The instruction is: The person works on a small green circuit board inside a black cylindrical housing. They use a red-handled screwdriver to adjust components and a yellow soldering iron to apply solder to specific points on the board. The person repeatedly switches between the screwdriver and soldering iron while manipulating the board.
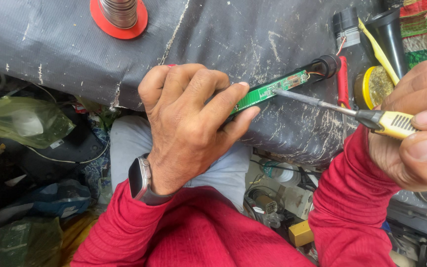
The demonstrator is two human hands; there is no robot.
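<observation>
Fingers (233, 101) of the left hand (189, 126) pinch the near end of a narrow green circuit board (273, 89), pressing it flat on the dark, scuffed counter (253, 34), with a watch (142, 179) at the wrist. To the right, the right hand (418, 126) closes around the yellow handle of a soldering iron (352, 111), thumb and fingers wrapped tight, and the metal tip touches the board near its middle. Good work here seems to call for a steady pinch, a low tool angle and only a brief touch on the pad. Beyond the board, its far end joins a black cylindrical housing (327, 66) by thin wires. A tin of flux paste (371, 86) sits just beside it, and a red-based solder spool (118, 15) stands further off, cut by the top edge. How much of the board the left hand covers cannot be told, and the joint under the tip is too small to read.
</observation>
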